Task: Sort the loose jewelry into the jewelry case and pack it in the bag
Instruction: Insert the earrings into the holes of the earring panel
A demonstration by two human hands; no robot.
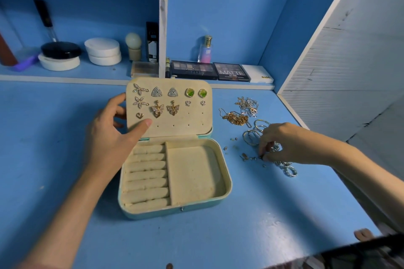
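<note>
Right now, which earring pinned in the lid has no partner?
The small gold heart, lower left on the lid; every other earring has a twin.

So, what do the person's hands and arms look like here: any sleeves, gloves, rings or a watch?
Both the left hand and the right hand are bare: no gloves, and no rings show on the fingers. Neither wrist carries a watch or bracelet. The forearms are uncovered down to the frame's edge; no sleeve clearly shows.
</note>
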